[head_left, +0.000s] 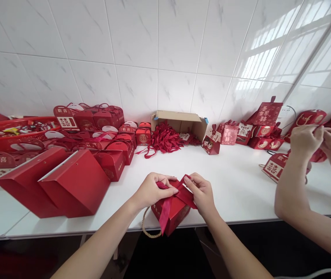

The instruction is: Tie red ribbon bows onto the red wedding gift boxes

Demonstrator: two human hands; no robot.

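Note:
A small red gift box (173, 215) with a rope handle (146, 228) rests at the front edge of the white table (235, 182). A red ribbon (165, 213) is wrapped over its top and hangs down its front. My left hand (153, 190) is closed, pinching the ribbon at the box's top left. My right hand (201, 192) is closed on the ribbon at the top right. Both hands meet above the box.
Two large red boxes (66, 182) lie at the left, with several red gift boxes (113, 143) and a red basket (14, 130) behind them. A cardboard box (179, 122) spilling red ribbons (163, 139) stands at the back. Another person's hands (318, 141) work on a red item at the right.

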